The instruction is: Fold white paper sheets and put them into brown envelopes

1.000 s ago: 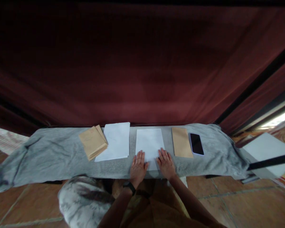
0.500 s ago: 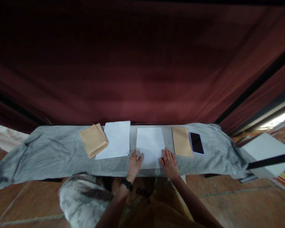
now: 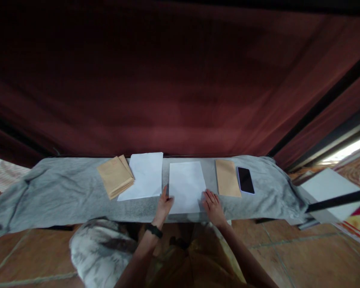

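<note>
A white sheet of paper [image 3: 186,184] lies in front of me on the grey cloth. My left hand [image 3: 164,206] grips its lower left edge, with the thumb on the sheet and the index finger along the side. At the lower right edge, my right hand [image 3: 212,205] has its fingers bent and closed on the paper. Left of the sheet is a stack of white paper [image 3: 145,176], partly beneath several brown envelopes [image 3: 116,176]. A single brown envelope [image 3: 228,179] lies right of my right hand.
A phone [image 3: 245,180] with a dark screen lies beyond the single envelope. The grey cloth [image 3: 63,188] covers a narrow bench top. A dark red curtain [image 3: 180,100] hangs right behind it. At far right, a white panel [image 3: 330,190] stands by a black bar.
My hands have gone from resting with fingers spread beside the sheet to closing on its side edges. The view has shifted slightly; the envelopes and phone stay put.
</note>
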`<state>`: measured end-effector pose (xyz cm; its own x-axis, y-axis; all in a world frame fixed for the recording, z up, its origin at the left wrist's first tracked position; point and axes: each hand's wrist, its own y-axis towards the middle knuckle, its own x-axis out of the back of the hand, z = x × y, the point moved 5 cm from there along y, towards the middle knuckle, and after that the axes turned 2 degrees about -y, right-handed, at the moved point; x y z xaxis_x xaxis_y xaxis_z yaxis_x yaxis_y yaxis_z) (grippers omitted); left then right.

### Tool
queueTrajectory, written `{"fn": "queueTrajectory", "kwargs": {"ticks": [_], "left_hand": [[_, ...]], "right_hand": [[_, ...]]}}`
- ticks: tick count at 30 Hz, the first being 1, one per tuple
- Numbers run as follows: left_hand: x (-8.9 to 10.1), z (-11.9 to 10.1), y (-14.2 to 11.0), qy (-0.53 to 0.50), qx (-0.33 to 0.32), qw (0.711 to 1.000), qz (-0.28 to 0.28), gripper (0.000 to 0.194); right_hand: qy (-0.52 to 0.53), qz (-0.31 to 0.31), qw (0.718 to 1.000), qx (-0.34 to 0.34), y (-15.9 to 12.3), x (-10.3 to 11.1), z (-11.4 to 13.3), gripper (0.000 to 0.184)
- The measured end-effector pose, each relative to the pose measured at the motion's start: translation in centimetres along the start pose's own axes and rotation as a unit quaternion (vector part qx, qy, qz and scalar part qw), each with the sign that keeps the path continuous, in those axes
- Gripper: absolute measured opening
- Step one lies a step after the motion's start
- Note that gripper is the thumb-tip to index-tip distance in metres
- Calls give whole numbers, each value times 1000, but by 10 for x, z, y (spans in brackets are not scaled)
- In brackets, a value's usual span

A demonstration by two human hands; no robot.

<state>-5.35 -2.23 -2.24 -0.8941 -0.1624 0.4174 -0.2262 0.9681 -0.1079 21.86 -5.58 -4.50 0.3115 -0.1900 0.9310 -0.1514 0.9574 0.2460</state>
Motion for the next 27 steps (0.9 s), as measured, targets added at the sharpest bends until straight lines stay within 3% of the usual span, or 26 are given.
{"fn": "queueTrajectory", "kwargs": {"ticks": [5, 11, 16, 19, 22, 24, 27], "left_hand": [[12, 7, -14, -128, 76, 984, 97, 75], [10, 10, -10, -90, 80, 989, 89, 65], [0, 9, 5, -32, 48, 996, 62, 55], [-2, 6, 10, 7, 26, 998, 55, 49], [-1, 1, 10, 53, 4, 997, 55, 47], [2, -2, 4, 89, -9, 995, 45, 48], [3, -8, -8, 150, -31, 988, 5, 49]], "right_hand": [[121, -15, 993, 8, -2, 10, -19, 51], [147, -8, 989, 18, -3, 14, -27, 54], [119, -41, 991, -45, 15, 25, -36, 54], [85, -29, 995, -32, 29, 28, -18, 51], [77, 7, 996, 34, 43, 20, 22, 45], [97, 22, 992, 75, 52, 13, 50, 41], [93, 17, 992, 80, 68, 0, 74, 44]]}}
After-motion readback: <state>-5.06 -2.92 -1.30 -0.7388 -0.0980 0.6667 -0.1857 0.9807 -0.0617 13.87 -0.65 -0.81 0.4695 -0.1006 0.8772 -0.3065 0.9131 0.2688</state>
